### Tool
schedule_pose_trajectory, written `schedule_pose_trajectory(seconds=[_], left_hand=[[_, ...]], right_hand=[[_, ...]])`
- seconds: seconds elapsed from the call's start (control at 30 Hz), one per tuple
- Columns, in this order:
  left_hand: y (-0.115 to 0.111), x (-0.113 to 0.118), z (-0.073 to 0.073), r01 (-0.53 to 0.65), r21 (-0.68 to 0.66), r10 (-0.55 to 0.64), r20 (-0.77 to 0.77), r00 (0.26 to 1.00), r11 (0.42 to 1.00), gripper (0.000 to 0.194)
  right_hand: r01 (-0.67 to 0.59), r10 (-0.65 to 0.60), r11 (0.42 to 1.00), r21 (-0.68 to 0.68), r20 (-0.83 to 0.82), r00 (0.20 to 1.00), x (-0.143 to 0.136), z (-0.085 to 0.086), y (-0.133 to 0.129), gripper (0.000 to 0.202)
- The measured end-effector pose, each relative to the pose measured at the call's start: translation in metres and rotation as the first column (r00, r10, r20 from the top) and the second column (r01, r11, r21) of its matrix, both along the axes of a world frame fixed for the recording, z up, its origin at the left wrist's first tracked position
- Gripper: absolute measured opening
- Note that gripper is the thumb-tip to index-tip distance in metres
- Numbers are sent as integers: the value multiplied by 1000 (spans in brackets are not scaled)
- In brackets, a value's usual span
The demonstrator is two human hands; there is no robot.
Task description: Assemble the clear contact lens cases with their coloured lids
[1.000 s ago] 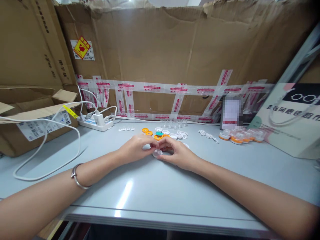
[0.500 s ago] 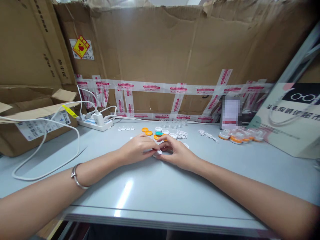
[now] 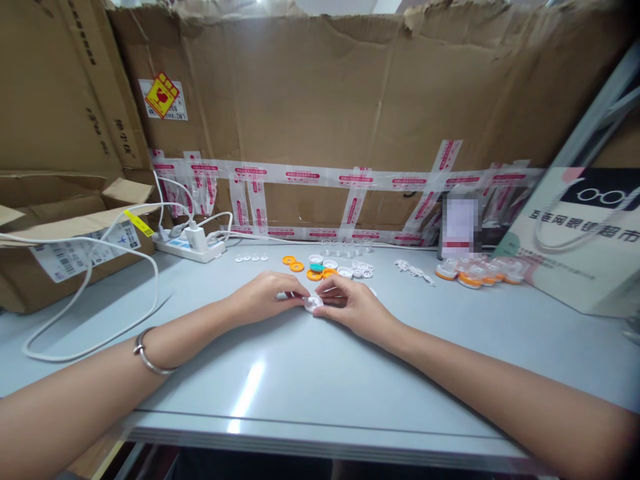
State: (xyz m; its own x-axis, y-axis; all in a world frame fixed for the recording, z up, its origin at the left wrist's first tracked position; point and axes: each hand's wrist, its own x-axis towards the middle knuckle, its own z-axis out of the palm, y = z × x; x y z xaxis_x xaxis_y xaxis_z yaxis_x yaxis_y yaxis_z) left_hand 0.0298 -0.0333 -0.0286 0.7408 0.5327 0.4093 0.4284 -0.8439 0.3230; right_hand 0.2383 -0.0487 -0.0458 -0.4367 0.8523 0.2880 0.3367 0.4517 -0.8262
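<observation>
My right hand (image 3: pixel 356 308), half curled, pinches the white round piece (image 3: pixel 313 304); my left hand (image 3: pixel 267 295) touches its edge, fingertips bunched (pinching? can't tell).

Looks like makeshift workshop: grey table (image 3: pixel 320 373), orange plastic rings (image 3: pixel 296 270), power strip (image 3: pixel 200 253), taped carton (image 3: pixel 310 100) behind.

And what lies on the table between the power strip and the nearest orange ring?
In the head view, four small white pieces lie in a row between the power strip and that orange ring.
</observation>
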Motion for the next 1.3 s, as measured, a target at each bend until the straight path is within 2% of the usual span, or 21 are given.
schedule_pose_trajectory(seconds=[0.13,0.4,1.3], left_hand=[[-1,1,-2,21,13,-21,7,1000,1000,19],[-2,1,-3,11,37,-10,-21,1000,999,25],[-1,-1,-5,65,69,-62,-47,997,996,23]], right_hand=[[4,-7,998,67,49,999,0,0,-1,14],[8,-11,998,62,51,999,0,1,-3,14],[3,-29,986,169,154,988,1,1,-2,15]])
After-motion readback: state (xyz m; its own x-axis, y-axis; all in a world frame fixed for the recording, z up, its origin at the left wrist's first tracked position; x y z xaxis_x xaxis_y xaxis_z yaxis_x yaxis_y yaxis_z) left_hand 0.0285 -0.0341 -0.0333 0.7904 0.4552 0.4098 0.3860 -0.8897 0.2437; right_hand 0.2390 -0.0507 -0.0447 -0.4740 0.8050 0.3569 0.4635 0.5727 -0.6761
